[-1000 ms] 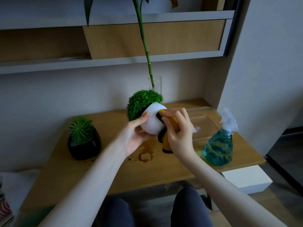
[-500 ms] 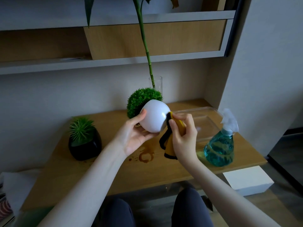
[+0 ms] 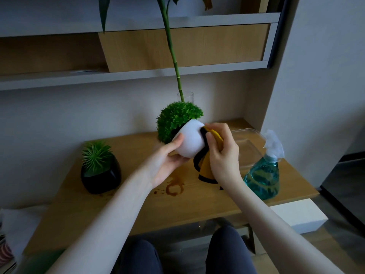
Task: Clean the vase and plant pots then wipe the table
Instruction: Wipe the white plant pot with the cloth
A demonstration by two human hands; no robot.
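The left hand (image 3: 167,165) cups a round white pot (image 3: 190,142) above the table (image 3: 138,204), tilted so its bushy green plant (image 3: 175,119) points away. The right hand (image 3: 222,153) grips a yellow, black-edged cloth (image 3: 206,167) against the pot's side, hiding that part. The glass vase (image 3: 188,96) behind shows only its rim.

The white pot (image 3: 190,142) looks smooth and matt. The cloth (image 3: 207,165) is soft yellow fabric, edged black. The black pot (image 3: 100,178) is glossy. The tabletop (image 3: 197,200) is stained matt wood. The spray bottle (image 3: 262,180) is clear plastic.
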